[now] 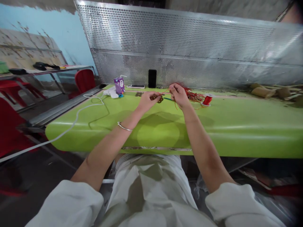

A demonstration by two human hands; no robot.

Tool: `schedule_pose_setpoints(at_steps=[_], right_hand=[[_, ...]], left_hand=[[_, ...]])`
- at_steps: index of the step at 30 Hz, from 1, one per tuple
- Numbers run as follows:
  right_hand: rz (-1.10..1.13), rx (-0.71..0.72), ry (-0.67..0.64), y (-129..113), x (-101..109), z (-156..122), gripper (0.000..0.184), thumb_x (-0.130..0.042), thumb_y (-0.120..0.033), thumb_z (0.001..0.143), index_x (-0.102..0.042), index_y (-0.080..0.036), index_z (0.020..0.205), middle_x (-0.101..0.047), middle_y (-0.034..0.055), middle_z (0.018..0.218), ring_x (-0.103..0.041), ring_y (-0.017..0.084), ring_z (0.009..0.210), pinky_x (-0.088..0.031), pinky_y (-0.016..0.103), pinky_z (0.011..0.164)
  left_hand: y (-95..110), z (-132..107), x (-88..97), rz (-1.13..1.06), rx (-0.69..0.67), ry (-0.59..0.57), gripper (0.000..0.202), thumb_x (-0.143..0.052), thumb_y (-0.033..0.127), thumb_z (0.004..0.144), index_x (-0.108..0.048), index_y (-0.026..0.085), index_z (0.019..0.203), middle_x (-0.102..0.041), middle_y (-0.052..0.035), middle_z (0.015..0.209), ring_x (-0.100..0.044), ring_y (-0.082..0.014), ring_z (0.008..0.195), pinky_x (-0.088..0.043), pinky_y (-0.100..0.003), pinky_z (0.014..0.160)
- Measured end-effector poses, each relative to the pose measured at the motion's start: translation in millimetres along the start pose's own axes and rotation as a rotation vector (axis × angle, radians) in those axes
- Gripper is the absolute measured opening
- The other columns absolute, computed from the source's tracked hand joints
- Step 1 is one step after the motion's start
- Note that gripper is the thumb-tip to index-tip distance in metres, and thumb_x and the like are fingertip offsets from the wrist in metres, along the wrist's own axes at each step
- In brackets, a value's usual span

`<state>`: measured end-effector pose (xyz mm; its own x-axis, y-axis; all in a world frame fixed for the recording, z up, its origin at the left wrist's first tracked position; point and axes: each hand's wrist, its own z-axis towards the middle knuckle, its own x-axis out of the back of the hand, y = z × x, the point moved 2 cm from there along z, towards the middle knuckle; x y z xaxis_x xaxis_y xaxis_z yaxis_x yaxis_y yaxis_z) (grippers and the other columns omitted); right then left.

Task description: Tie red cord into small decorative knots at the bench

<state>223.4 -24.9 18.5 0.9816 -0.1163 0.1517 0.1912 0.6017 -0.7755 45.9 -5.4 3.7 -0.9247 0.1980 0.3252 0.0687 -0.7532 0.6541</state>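
Note:
Both arms reach out over a lime-green table (pixel 165 126). My left hand (pixel 148 100), a thin bangle on its wrist, is closed in a pinch on a small brown knotted piece (pixel 160 99). My right hand (pixel 178 94) is closed too, its fingers pinching a thin red thread (pixel 165 91) that runs across to the left hand. A loose end of that thread hangs below the right hand. Just right of the right hand lies a tangle of red thread (pixel 194 96), and beyond it stands a red thread spool (pixel 207 100).
At the back stand a dark phone (pixel 152 78), a purple carton (pixel 119 85), a flat white device (pixel 135 86) and a white cable (pixel 78 119) trailing off the left edge. A perforated metal panel (pixel 189 47) backs the table. Red chairs (pixel 84 80) stand left; straw-coloured bundles (pixel 267 91) lie right.

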Motion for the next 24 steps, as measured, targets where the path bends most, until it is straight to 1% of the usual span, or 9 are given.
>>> schedule_pose_setpoints(at_steps=[5, 8, 11, 13, 15, 18, 21, 24], right_hand=[[0.053, -0.032, 0.010, 1.5, -0.4, 0.4, 0.052, -0.059, -0.071, 0.080, -0.041, -0.023, 0.075, -0.034, -0.0057, 0.063, -0.029, 0.006, 0.047, -0.025, 0.021, 0.041], [-0.008, -0.063, -0.019, 1.0, -2.4, -2.1, 0.049, -0.058, -0.069, 0.081, -0.046, -0.022, 0.076, -0.036, -0.0054, 0.062, -0.029, 0.006, 0.047, -0.024, 0.020, 0.041], [-0.158, -0.024, -0.085, -3.4, -6.3, -6.4, 0.043, -0.065, -0.062, 0.079, -0.054, -0.020, 0.079, -0.048, -0.0022, 0.067, -0.042, 0.008, 0.055, -0.033, 0.020, 0.045], [-0.207, 0.006, -0.143, -6.5, -9.2, -9.2, 0.040, -0.071, -0.056, 0.076, -0.056, -0.020, 0.081, -0.055, 0.0005, 0.074, -0.052, 0.010, 0.063, -0.039, 0.021, 0.049], [-0.198, 0.003, -0.165, -7.7, -10.6, -11.3, 0.037, -0.072, -0.053, 0.075, -0.057, -0.020, 0.082, -0.059, 0.0022, 0.078, -0.058, 0.012, 0.067, -0.043, 0.022, 0.051], [-0.158, -0.029, -0.155, -5.9, -10.8, -12.4, 0.035, -0.072, -0.050, 0.076, -0.056, -0.019, 0.083, -0.063, 0.0034, 0.080, -0.064, 0.014, 0.069, -0.047, 0.022, 0.052], [-0.119, -0.044, -0.156, -3.1, -11.5, -12.5, 0.035, -0.072, -0.049, 0.076, -0.057, -0.020, 0.087, -0.065, 0.0037, 0.082, -0.067, 0.014, 0.070, -0.050, 0.023, 0.054], [-0.102, -0.037, -0.159, -1.4, -13.1, -12.6, 0.035, -0.071, -0.048, 0.077, -0.059, -0.020, 0.092, -0.067, 0.0042, 0.085, -0.068, 0.015, 0.071, -0.051, 0.023, 0.055]], left_hand=[[3.9, -0.5, -0.3, 0.069, -0.032, -0.011, 0.011, -0.064, 0.023, 0.084, -0.071, 0.015, 0.082, -0.073, -0.0070, 0.080, -0.064, -0.0131, 0.065, -0.050, -0.025, 0.063], [5.5, -0.9, 0.5, 0.156, -0.062, 0.005, 0.009, -0.064, 0.021, 0.084, -0.072, 0.016, 0.082, -0.074, -0.0057, 0.081, -0.061, -0.0123, 0.062, -0.047, -0.025, 0.061], [6.5, -1.2, 0.7, 0.224, -0.100, 0.032, 0.009, -0.064, 0.021, 0.083, -0.073, 0.018, 0.084, -0.074, -0.0044, 0.081, -0.061, -0.0127, 0.064, -0.046, -0.026, 0.062], [6.7, -1.3, 0.7, 0.233, -0.123, 0.056, 0.009, -0.064, 0.022, 0.084, -0.073, 0.018, 0.084, -0.073, -0.0036, 0.080, -0.061, -0.0130, 0.065, -0.046, -0.026, 0.064], [6.2, -1.1, 1.0, 0.206, -0.129, 0.078, 0.009, -0.065, 0.023, 0.083, -0.072, 0.018, 0.083, -0.073, -0.0035, 0.079, -0.061, -0.0128, 0.065, -0.047, -0.026, 0.063], [4.2, -0.4, 2.4, 0.108, -0.114, 0.113, 0.009, -0.066, 0.024, 0.081, -0.071, 0.017, 0.084, -0.073, -0.0046, 0.081, -0.062, -0.0127, 0.065, -0.048, -0.025, 0.062], [1.7, 0.7, 3.7, 0.019, -0.103, 0.139, 0.010, -0.068, 0.026, 0.080, -0.071, 0.017, 0.083, -0.072, -0.0047, 0.078, -0.061, -0.0126, 0.063, -0.049, -0.025, 0.060], [0.2, 1.7, 3.6, -0.019, -0.090, 0.134, 0.010, -0.069, 0.026, 0.078, -0.071, 0.017, 0.082, -0.072, -0.0042, 0.077, -0.061, -0.0127, 0.063, -0.049, -0.025, 0.060]])
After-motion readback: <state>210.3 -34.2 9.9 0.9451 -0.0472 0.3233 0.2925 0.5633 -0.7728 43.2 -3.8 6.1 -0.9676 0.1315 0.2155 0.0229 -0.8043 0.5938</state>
